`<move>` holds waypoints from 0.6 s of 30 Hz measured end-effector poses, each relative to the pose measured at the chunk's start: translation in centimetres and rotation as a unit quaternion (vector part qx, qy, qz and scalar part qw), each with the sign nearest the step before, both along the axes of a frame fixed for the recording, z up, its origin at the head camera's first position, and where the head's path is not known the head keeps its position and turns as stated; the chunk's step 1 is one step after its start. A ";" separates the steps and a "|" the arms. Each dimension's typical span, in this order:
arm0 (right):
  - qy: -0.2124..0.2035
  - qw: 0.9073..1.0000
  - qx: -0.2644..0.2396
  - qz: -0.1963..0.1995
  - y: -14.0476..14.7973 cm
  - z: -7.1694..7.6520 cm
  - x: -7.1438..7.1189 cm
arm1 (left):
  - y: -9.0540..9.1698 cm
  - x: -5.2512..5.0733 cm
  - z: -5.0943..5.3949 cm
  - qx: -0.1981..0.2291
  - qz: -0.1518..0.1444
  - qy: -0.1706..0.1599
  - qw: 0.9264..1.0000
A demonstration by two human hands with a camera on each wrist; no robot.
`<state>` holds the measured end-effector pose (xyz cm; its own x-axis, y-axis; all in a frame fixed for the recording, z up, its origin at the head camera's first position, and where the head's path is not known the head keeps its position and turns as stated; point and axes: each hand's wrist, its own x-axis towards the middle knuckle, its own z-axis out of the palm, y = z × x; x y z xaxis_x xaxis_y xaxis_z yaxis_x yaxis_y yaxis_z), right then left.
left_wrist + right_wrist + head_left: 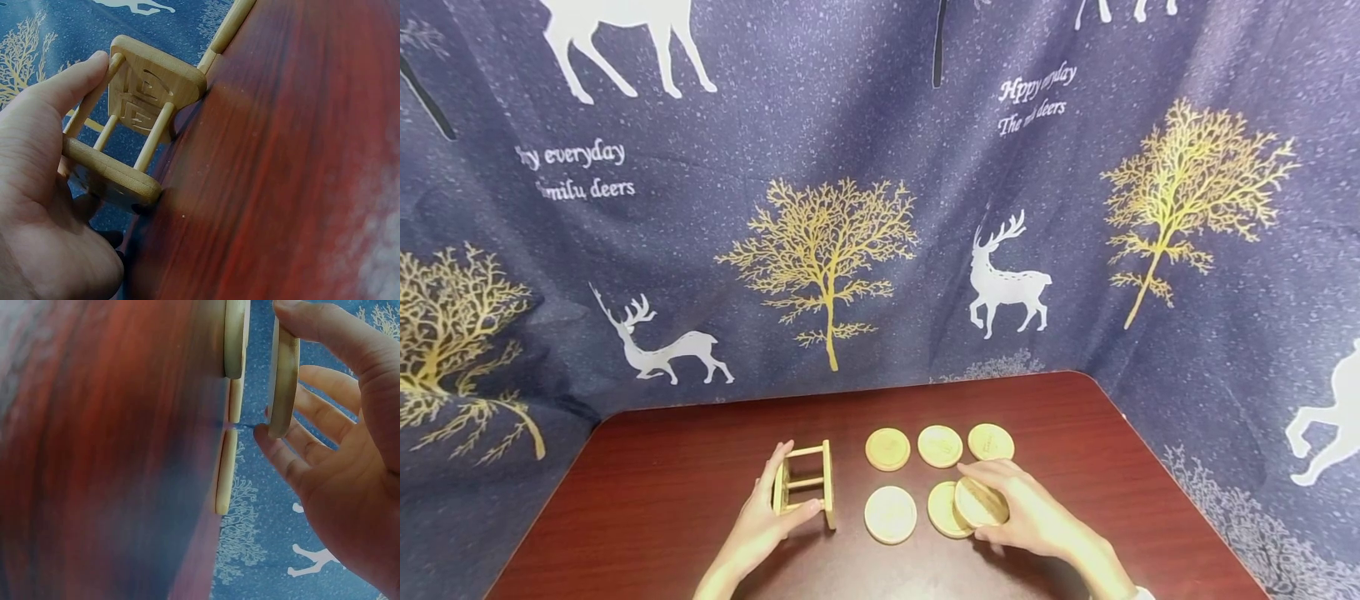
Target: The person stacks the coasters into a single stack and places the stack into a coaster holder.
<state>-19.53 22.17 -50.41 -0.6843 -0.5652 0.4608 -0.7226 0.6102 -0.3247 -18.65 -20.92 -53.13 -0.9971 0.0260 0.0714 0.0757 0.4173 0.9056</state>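
Observation:
On the left of the table, my left hand [758, 518] grips a small wooden coaster rack [828, 482]. The left wrist view shows the rack's two end boards [153, 78] joined by rods, with carved lettering on the far board and no coaster inside. My right hand [1037, 518] holds a round wooden coaster [982, 503] by its edge. In the right wrist view this held coaster [285, 381] is raised off the table. Seen from the head, it overlaps part of a front-row coaster [946, 510]. Another coaster [891, 515] lies flat between the hands.
Three coasters form a back row: a left one [887, 450], a middle one [940, 447] and a right one [991, 442] just beyond my right fingers. The reddish-brown table [685, 467] ends at a dark blue patterned cloth [880, 333] behind it.

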 end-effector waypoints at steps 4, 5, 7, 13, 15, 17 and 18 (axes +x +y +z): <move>0.001 1.000 -0.002 0.001 -0.1 0.0 -0.1 | 0.0 0.0 0.0 0.000 0.000 0.001 1.000; 0.001 1.000 -0.001 0.000 -0.1 0.1 -0.1 | 0.0 0.0 0.1 -0.001 -0.001 0.002 1.000; -0.001 1.000 -0.002 0.000 -0.1 0.1 -0.1 | 0.1 0.0 0.2 0.000 -0.003 0.004 1.000; -0.003 1.000 -0.004 -0.007 -0.3 0.2 -0.1 | 0.0 0.0 0.2 0.004 -0.003 0.000 1.000; -0.003 1.000 -0.005 -0.007 -0.4 0.2 -0.1 | 0.0 -0.1 0.1 0.006 -0.002 -0.004 1.000; -0.002 1.000 -0.006 -0.006 -0.5 0.2 -0.2 | 0.0 -0.1 0.0 0.006 0.000 -0.006 1.000; -0.002 1.000 -0.006 -0.005 -0.5 0.2 -0.2 | 0.0 -0.1 0.0 0.007 -0.001 -0.006 1.000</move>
